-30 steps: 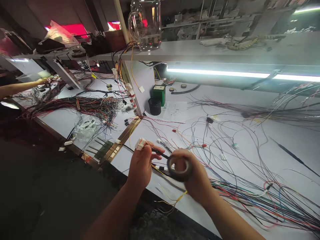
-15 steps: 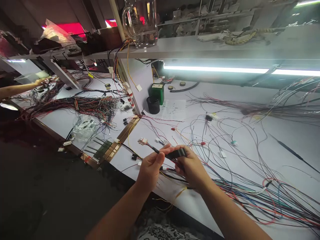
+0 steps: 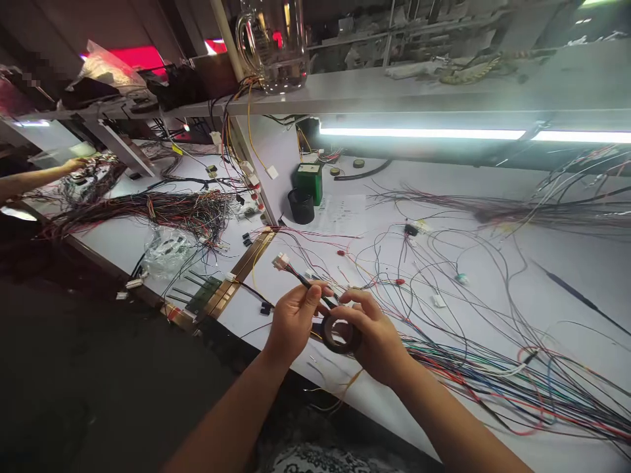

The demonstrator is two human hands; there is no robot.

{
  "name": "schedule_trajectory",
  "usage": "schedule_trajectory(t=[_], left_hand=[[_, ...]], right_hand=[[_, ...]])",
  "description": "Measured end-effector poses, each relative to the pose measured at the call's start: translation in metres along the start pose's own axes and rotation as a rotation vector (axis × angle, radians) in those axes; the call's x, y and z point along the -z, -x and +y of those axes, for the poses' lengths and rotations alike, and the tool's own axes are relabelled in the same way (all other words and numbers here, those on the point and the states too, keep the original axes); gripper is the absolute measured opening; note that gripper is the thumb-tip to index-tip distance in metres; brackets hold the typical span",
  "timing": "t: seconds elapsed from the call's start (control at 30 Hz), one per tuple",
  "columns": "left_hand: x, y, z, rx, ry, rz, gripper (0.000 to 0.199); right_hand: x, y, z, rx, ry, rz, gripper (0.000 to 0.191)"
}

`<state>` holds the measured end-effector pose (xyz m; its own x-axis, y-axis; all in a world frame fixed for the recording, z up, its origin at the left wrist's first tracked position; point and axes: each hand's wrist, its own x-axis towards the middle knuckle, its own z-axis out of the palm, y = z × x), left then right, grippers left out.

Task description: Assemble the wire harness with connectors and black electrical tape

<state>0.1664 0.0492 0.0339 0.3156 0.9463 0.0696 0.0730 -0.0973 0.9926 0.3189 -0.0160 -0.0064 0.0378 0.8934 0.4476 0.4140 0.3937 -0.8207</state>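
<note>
My left hand [image 3: 294, 316] pinches a wire bundle [image 3: 302, 278] wrapped in black tape, just behind a white connector [image 3: 280, 261] that points up and left. Close on its right, my right hand [image 3: 377, 335] grips a roll of black electrical tape [image 3: 339, 334], its round hole facing me. The roll hangs just below the bundle, near my left fingertips. Between the hands, part of the bundle and the tape's free end are covered by fingers. Many coloured wires [image 3: 473, 378] trail off to the right from under my right hand.
Loose wires with small connectors spread over the white table. A black cup [image 3: 301, 206] and a green box [image 3: 309, 182] stand at the back. A screwdriver-like tool [image 3: 572, 289] lies right. Another person's arm [image 3: 42, 179] reaches in at far left, beyond a heap of wires [image 3: 162, 207].
The tape roll has turned from edge-on to showing its hole and dropped below the bundle. My right fingers have shifted, and the white connector has risen slightly.
</note>
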Motion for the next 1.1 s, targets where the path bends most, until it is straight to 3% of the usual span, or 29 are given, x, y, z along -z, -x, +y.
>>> schedule_trajectory(t=[0.1, 0.17, 0.23, 0.3, 0.37, 0.43, 0.57, 0.63, 0.7, 0.77, 0.87, 1.0, 1.1], left_hand=[[-0.003, 0.003, -0.008, -0.006, 0.169, -0.011, 0.025], [-0.003, 0.004, -0.013, -0.063, 0.224, -0.043, 0.023], [-0.003, 0.003, -0.014, -0.150, 0.218, -0.087, 0.023], [-0.002, -0.002, -0.013, -0.281, 0.160, -0.137, 0.025], [0.000, -0.007, -0.011, -0.406, 0.044, -0.151, 0.025], [0.001, -0.011, -0.010, -0.447, -0.100, -0.110, 0.023], [-0.004, -0.007, -0.010, -0.308, -0.180, -0.024, 0.021], [-0.009, -0.004, -0.009, -0.203, -0.133, -0.020, 0.024], [-0.013, -0.003, -0.010, -0.106, -0.019, 0.028, 0.028], [-0.016, -0.004, -0.014, -0.023, 0.168, 0.109, 0.029], [-0.024, -0.007, -0.025, 0.139, 0.454, 0.175, 0.027], [-0.043, 0.000, -0.040, 0.326, 0.547, 0.087, 0.037], [-0.050, 0.008, -0.041, 0.244, 0.391, -0.024, 0.038]], right_hand=[[0.005, -0.007, 0.000, -0.476, -0.299, 0.065, 0.017], [0.012, -0.013, 0.000, -0.816, -0.492, -0.037, 0.021], [0.020, -0.018, -0.002, -0.958, -0.597, -0.184, 0.030], [0.028, -0.019, -0.005, -0.918, -0.635, -0.271, 0.038], [0.034, -0.016, -0.007, -0.798, -0.640, -0.285, 0.042], [0.035, -0.008, -0.006, -0.631, -0.570, -0.270, 0.044], [0.021, 0.010, 0.000, -0.123, -0.111, -0.205, 0.039], [0.014, 0.014, 0.004, -0.003, 0.022, -0.157, 0.029], [0.012, 0.015, 0.007, -0.119, -0.044, -0.045, 0.020], [0.016, 0.013, 0.011, -0.401, -0.239, 0.065, 0.018], [0.022, 0.007, 0.017, -0.790, -0.504, 0.096, 0.026], [0.020, 0.004, 0.020, -0.875, -0.554, 0.098, 0.031], [0.017, 0.001, 0.023, -0.924, -0.562, 0.035, 0.033]])
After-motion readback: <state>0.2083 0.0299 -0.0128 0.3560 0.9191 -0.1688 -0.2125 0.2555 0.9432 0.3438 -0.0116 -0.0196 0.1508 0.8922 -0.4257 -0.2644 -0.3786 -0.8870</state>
